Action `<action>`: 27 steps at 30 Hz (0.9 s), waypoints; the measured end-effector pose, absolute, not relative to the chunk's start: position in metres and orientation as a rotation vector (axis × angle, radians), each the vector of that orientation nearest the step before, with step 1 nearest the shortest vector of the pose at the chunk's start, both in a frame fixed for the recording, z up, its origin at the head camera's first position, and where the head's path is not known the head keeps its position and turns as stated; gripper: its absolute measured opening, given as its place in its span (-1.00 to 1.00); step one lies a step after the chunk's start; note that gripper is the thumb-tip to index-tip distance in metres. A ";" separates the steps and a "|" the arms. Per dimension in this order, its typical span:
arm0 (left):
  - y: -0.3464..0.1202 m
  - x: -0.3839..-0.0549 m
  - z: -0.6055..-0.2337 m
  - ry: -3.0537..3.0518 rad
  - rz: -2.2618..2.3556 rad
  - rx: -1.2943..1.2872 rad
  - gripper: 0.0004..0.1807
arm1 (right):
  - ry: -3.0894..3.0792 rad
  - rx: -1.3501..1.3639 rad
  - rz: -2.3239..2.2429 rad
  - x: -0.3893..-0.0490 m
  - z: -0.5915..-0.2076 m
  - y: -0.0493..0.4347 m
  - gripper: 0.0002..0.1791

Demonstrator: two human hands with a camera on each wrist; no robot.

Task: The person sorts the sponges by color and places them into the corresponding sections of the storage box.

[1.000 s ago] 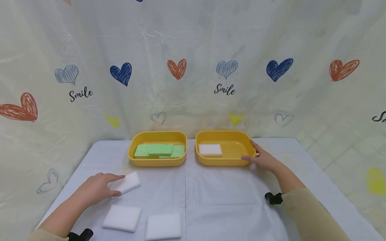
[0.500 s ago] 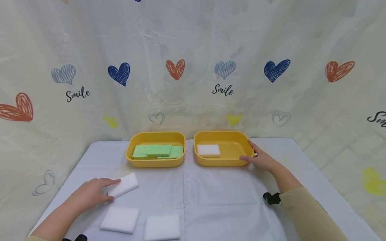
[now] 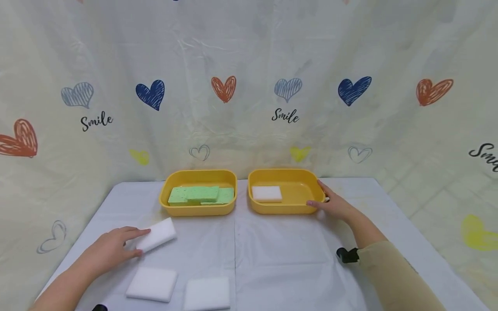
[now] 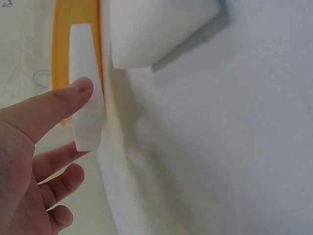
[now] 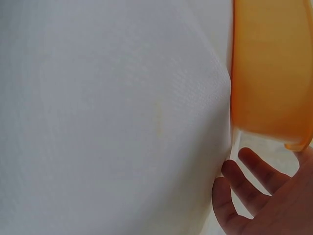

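Note:
My left hand (image 3: 109, 252) pinches a white sponge (image 3: 158, 233) by its left end. In the left wrist view the thumb (image 4: 73, 98) lies across that sponge (image 4: 89, 120), with a finger behind it. Two more white sponges, a left one (image 3: 151, 284) and a right one (image 3: 207, 293), lie flat nearer the front. My right hand (image 3: 336, 204) holds the right end of a yellow bin (image 3: 288, 209), thumb at the front rim and a finger at the far corner. Inside that bin is one white sponge (image 3: 266, 194). Several fingers (image 5: 257, 171) spread below the bin's end in the right wrist view.
Left of the held bin stands a second yellow bin (image 3: 198, 211) with several green sponges (image 3: 201, 194). Both bins sit at the back of the white-covered table (image 3: 280, 259), close to a hanging sheet (image 3: 249, 129) printed with hearts.
My left thumb and fingers have shifted on the white sponge, and its far end now sits slightly higher, raised off the table. The right hand stays on the bin; the head view drifts slightly.

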State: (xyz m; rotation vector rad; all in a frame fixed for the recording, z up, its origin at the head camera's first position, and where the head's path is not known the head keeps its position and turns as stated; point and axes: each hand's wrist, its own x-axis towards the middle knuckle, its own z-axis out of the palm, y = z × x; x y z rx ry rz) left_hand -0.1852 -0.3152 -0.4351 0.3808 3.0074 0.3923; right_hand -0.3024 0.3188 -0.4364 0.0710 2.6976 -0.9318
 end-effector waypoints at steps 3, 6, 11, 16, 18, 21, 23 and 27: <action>-0.315 -0.183 -0.428 3.014 0.436 0.364 -0.32 | 2.702 0.072 -0.927 -0.302 -0.437 0.319 0.27; -0.314 -0.182 -0.423 3.026 0.461 0.382 -0.33 | 2.706 0.071 -0.925 -0.302 -0.437 0.320 0.26; -0.306 -0.184 -0.411 3.025 0.460 0.388 -0.32 | 2.707 0.055 -0.930 -0.303 -0.439 0.323 0.26; -0.294 -0.190 -0.398 3.033 0.451 0.382 -0.30 | 2.707 0.054 -0.938 -0.304 -0.441 0.324 0.26; -0.289 -0.193 -0.394 3.042 0.454 0.404 -0.30 | 2.703 0.056 -0.943 -0.305 -0.441 0.323 0.27; -0.278 -0.198 -0.388 3.051 0.469 0.442 -0.31 | 2.698 0.055 -0.951 -0.305 -0.441 0.323 0.28; -0.269 -0.203 -0.386 3.044 0.487 0.473 -0.31 | 2.694 0.051 -0.955 -0.304 -0.440 0.322 0.28; -0.247 -0.216 -0.385 3.031 0.525 0.529 -0.34 | 2.695 0.049 -0.961 -0.303 -0.438 0.322 0.27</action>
